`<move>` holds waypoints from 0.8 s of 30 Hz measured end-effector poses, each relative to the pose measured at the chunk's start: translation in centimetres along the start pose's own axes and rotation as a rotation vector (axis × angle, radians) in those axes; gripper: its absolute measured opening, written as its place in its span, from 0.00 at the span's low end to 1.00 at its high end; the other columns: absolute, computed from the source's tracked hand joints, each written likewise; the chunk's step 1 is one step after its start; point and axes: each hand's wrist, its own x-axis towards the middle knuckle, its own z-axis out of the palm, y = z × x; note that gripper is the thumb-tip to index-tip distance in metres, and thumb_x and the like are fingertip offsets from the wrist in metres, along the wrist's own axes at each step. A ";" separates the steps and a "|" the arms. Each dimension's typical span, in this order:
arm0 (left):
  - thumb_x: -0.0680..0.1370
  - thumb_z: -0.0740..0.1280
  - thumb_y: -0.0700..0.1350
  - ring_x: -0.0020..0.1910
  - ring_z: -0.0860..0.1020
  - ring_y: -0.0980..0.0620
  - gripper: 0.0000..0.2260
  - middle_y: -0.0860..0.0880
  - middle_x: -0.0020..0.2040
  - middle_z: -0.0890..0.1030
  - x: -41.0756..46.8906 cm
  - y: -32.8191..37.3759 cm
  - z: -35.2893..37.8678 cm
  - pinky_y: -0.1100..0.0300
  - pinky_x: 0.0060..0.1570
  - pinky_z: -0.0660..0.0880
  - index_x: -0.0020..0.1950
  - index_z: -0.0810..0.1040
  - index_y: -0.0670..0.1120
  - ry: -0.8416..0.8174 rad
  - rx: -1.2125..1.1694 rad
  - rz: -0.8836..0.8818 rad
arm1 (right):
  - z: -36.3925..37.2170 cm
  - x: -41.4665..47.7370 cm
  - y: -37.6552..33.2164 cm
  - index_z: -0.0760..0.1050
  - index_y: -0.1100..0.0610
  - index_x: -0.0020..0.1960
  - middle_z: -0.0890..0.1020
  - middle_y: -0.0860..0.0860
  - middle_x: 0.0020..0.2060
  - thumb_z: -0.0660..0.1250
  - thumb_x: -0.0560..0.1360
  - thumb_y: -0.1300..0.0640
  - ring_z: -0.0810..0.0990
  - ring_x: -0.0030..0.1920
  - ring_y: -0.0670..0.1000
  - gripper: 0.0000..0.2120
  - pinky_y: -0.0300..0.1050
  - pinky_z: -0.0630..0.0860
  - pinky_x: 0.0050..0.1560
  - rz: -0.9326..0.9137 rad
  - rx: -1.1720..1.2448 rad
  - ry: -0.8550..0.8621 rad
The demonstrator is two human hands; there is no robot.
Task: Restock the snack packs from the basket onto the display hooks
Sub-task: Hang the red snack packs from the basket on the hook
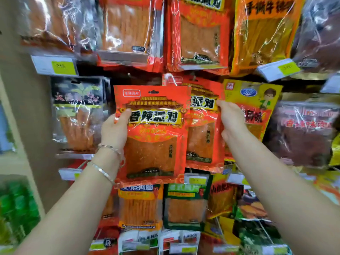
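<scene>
1. The red snack pack (152,137) is upright at the middle of the frame, its face to the camera, in front of the hanging display.
2. The left hand (115,129) grips the pack's left edge, with the thumb lying across the front beside the printed title and the fingers hidden behind.
3. The hang hole (153,92) sits at the pack's top centre; whether a hook passes through it cannot be told.
4. A second red pack (204,129) of the same print hangs just right of centre, its left part covered by the first pack.
5. The right hand (231,120) holds the second pack's right edge, thumb tip on the front near the top and fingers curled round the side.
6. Two bracelets (108,159) circle the left wrist, below the hand.
7. A yellow pack (253,100) hangs right of the right hand; a black pack (79,100) hangs at left.
8. An orange pack (139,205) and a green-edged pack (185,199) hang in the row below.
9. A yellow-and-white price tag (55,66) sits at upper left; more packs fill the top row.
</scene>
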 end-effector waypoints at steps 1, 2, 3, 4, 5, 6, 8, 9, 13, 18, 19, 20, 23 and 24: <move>0.74 0.67 0.53 0.43 0.78 0.47 0.11 0.45 0.41 0.80 -0.2 0.0 0.1 0.49 0.49 0.76 0.36 0.77 0.49 -0.001 -0.010 -0.006 | -0.1 0.0 0.1 0.72 0.55 0.40 0.76 0.55 0.37 0.64 0.76 0.57 0.75 0.39 0.52 0.06 0.45 0.71 0.40 0.000 -0.011 -0.007; 0.74 0.67 0.54 0.43 0.79 0.46 0.11 0.45 0.42 0.81 -0.4 0.0 0.1 0.49 0.49 0.76 0.37 0.78 0.49 -0.003 -0.016 -0.011 | -0.2 0.2 0.4 0.73 0.56 0.42 0.77 0.55 0.38 0.64 0.77 0.56 0.76 0.39 0.52 0.06 0.45 0.71 0.42 -0.011 -0.040 -0.021; 0.74 0.67 0.54 0.43 0.79 0.46 0.11 0.45 0.41 0.81 -0.6 0.0 0.2 0.49 0.49 0.76 0.36 0.78 0.49 -0.002 -0.012 -0.009 | -0.3 0.3 0.7 0.74 0.58 0.45 0.72 0.54 0.37 0.64 0.77 0.55 0.71 0.39 0.50 0.07 0.46 0.72 0.45 -0.022 -0.073 -0.024; 0.74 0.67 0.54 0.42 0.79 0.46 0.11 0.46 0.40 0.81 -0.9 0.1 0.2 0.49 0.49 0.76 0.36 0.78 0.49 0.002 -0.008 -0.003 | -0.4 0.5 0.9 0.74 0.61 0.50 0.68 0.51 0.39 0.63 0.78 0.54 0.66 0.40 0.48 0.10 0.48 0.72 0.46 -0.037 -0.112 -0.026; 0.74 0.67 0.54 0.42 0.79 0.47 0.11 0.47 0.39 0.81 -1.0 0.2 0.4 0.49 0.48 0.76 0.35 0.78 0.50 0.007 -0.008 0.003 | -0.5 0.7 1.1 0.74 0.66 0.55 0.65 0.49 0.43 0.63 0.78 0.53 0.63 0.43 0.47 0.16 0.50 0.72 0.47 -0.052 -0.146 -0.022; 0.74 0.67 0.53 0.42 0.79 0.46 0.11 0.47 0.39 0.81 -1.2 0.3 0.5 0.49 0.49 0.76 0.35 0.78 0.50 0.008 -0.013 0.003 | -0.6 0.7 1.2 0.74 0.67 0.56 0.67 0.51 0.42 0.64 0.78 0.52 0.65 0.42 0.48 0.17 0.49 0.70 0.47 -0.072 -0.180 -0.032; 0.74 0.67 0.53 0.43 0.80 0.45 0.11 0.47 0.39 0.82 -1.4 0.7 1.0 0.46 0.51 0.77 0.35 0.78 0.50 0.003 -0.016 0.000 | -0.7 0.5 1.6 0.74 0.59 0.61 0.73 0.51 0.49 0.67 0.76 0.51 0.72 0.49 0.49 0.17 0.45 0.69 0.53 -0.127 -0.227 0.002; 0.74 0.67 0.53 0.43 0.81 0.45 0.10 0.47 0.40 0.83 -1.5 0.8 1.2 0.46 0.51 0.77 0.36 0.79 0.50 -0.004 -0.020 0.001 | -0.9 0.3 1.7 0.72 0.56 0.63 0.73 0.50 0.53 0.68 0.75 0.51 0.73 0.53 0.49 0.19 0.45 0.70 0.56 -0.168 -0.230 0.050; 0.76 0.67 0.52 0.40 0.82 0.51 0.09 0.52 0.38 0.84 -2.3 1.1 2.6 0.58 0.40 0.79 0.39 0.81 0.50 -0.078 -0.062 0.038 | -0.5 -1.1 1.7 0.73 0.49 0.48 0.78 0.48 0.46 0.65 0.74 0.42 0.76 0.48 0.48 0.12 0.48 0.72 0.53 -0.191 -0.073 -0.062; 0.77 0.67 0.47 0.36 0.80 0.58 0.04 0.54 0.38 0.83 -2.9 1.4 5.0 0.63 0.36 0.76 0.43 0.78 0.51 -0.165 -0.016 0.120 | 0.1 -1.7 0.8 0.78 0.50 0.51 0.83 0.43 0.50 0.67 0.72 0.40 0.81 0.53 0.43 0.15 0.45 0.77 0.57 -0.148 -0.048 -0.232; 0.76 0.68 0.44 0.37 0.79 0.59 0.03 0.53 0.42 0.81 -2.8 1.7 5.3 0.64 0.38 0.76 0.48 0.76 0.51 -0.177 -0.001 0.146 | 0.0 -1.1 0.7 0.77 0.50 0.48 0.83 0.39 0.46 0.68 0.73 0.43 0.80 0.49 0.38 0.11 0.40 0.76 0.54 -0.194 -0.028 -0.188; 0.75 0.68 0.41 0.40 0.78 0.60 0.11 0.52 0.47 0.79 -2.7 2.0 5.5 0.66 0.41 0.75 0.54 0.72 0.50 -0.184 0.008 0.181 | -0.2 -1.0 0.1 0.75 0.49 0.42 0.81 0.34 0.36 0.68 0.75 0.46 0.77 0.39 0.32 0.08 0.31 0.72 0.45 -0.253 -0.023 -0.140; 0.74 0.69 0.38 0.50 0.73 0.60 0.24 0.52 0.57 0.70 -2.2 3.0 5.6 0.65 0.54 0.73 0.67 0.65 0.49 -0.148 0.178 0.375 | -0.8 0.1 -1.1 0.72 0.50 0.37 0.78 0.36 0.30 0.67 0.76 0.51 0.74 0.33 0.36 0.10 0.32 0.70 0.37 -0.367 -0.068 -0.064; 0.74 0.68 0.39 0.51 0.71 0.61 0.24 0.52 0.57 0.69 -2.1 3.4 5.7 0.63 0.57 0.72 0.68 0.66 0.50 -0.149 0.268 0.466 | -0.9 0.3 -1.7 0.73 0.51 0.40 0.80 0.38 0.34 0.66 0.77 0.51 0.76 0.36 0.37 0.08 0.34 0.72 0.41 -0.377 -0.083 -0.045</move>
